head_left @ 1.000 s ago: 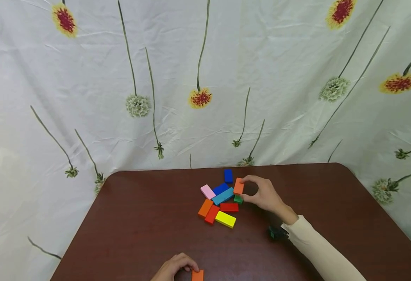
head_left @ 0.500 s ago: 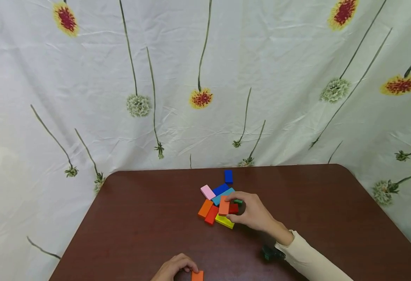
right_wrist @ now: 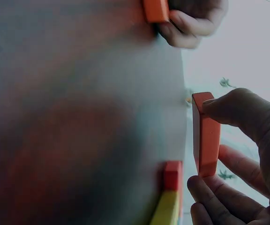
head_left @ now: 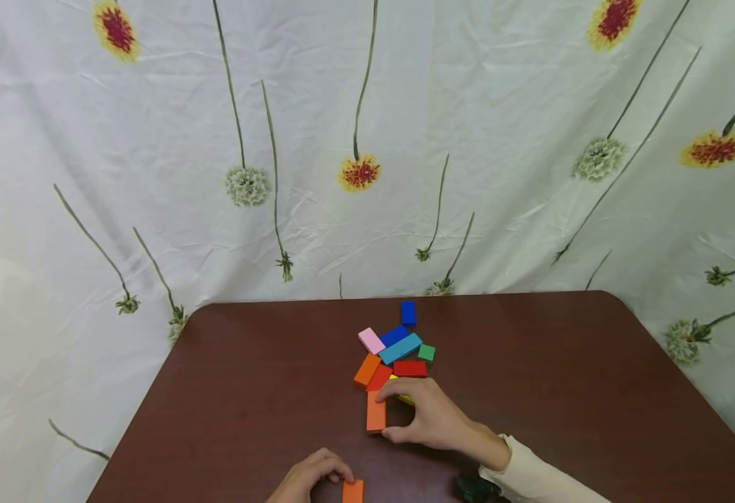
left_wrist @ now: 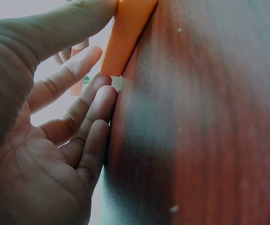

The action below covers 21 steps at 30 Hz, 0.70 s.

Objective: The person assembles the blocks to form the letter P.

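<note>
In the head view, my right hand (head_left: pixel 433 416) pinches an orange block (head_left: pixel 376 411) end to end between thumb and fingers. The right wrist view has this block (right_wrist: pixel 206 136) raised off the table, the thumb on one end and fingertips on the other. At the bottom of the head view my left hand (head_left: pixel 314 476) holds another orange block (head_left: pixel 353 491), partly cut off by the frame. The left wrist view shows its thumb at one end of that block (left_wrist: pixel 125 37) and fingertips by the other, low at the table surface.
Beyond my right hand lies a loose group of blocks: a light blue block (head_left: pixel 400 348), a pink block (head_left: pixel 371 341), a green block (head_left: pixel 427 353), a red block (head_left: pixel 409 368) and several others. A dark object (head_left: pixel 476 487) shows under my right wrist. A flowered cloth (head_left: pixel 317 140) hangs behind the table (head_left: pixel 248 391).
My right hand has carried its orange block from beside the green block toward the near side and left, past the red and yellow blocks. My left hand stays nearly in place.
</note>
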Motion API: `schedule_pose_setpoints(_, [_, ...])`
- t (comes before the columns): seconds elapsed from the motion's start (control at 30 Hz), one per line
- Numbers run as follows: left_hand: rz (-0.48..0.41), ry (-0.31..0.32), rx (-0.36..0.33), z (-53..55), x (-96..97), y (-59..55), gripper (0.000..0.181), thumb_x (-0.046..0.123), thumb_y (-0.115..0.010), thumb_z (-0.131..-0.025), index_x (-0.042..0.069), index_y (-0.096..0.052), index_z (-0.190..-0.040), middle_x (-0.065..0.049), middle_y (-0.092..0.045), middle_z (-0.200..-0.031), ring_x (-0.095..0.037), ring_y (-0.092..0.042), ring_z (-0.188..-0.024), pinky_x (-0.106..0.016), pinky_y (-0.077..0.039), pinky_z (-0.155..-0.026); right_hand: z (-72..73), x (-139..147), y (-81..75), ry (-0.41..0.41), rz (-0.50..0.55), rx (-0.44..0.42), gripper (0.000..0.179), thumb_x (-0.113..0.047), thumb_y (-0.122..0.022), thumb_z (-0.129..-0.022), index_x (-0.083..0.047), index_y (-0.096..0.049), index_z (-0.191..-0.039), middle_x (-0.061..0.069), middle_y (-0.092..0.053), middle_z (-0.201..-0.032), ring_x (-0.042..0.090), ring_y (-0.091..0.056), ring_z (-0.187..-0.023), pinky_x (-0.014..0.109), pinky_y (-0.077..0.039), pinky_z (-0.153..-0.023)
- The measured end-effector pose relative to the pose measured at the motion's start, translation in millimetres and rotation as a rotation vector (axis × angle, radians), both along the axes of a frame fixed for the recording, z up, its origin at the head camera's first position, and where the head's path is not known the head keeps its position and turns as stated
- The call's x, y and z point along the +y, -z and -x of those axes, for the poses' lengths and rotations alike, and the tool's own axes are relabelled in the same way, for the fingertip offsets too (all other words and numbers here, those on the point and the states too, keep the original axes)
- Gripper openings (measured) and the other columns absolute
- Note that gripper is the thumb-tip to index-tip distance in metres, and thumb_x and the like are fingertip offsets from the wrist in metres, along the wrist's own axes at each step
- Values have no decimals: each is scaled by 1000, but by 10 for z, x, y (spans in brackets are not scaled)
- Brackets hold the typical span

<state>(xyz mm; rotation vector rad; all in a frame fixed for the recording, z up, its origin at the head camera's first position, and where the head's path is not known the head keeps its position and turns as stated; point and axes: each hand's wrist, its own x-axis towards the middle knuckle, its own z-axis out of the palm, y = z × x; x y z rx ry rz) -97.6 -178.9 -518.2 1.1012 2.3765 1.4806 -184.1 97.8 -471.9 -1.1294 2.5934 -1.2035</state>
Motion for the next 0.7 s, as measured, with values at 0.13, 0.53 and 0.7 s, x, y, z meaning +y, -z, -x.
schedule_pose_setpoints(0.13, [-12,-5,22,-8,4,8,25,17,-78,-88,9,-68,-109,1,-63,-104,1,-57,-94,-21,-52,-79,-64,-52,57,-27,-18,6,34,-29,-83,-81,-23,-70,-112,-14,-69,-112,9,-64,-103,30,-52,-92])
schedule_pose_setpoints(0.53, [16,-4,-88,-7,-7,13,24,17,-76,-90,8,-67,-110,8,-61,-106,3,-54,-95,-21,-50,-79,-191,-137,160,-82,-122,28,32,-33,-80,-84,-21,-69,-112,-12,-68,-113,4,-61,-103,25,-52,-91])
schedule_pose_setpoints(0.7, [14,-9,-65,11,-6,-10,25,20,-77,-89,9,-67,-110,9,-60,-105,4,-53,-93,-21,-50,-78,-206,-172,160,-79,-121,42,32,-33,-79,-85,-21,-67,-113,-11,-67,-114,5,-60,-100,23,-52,-90])
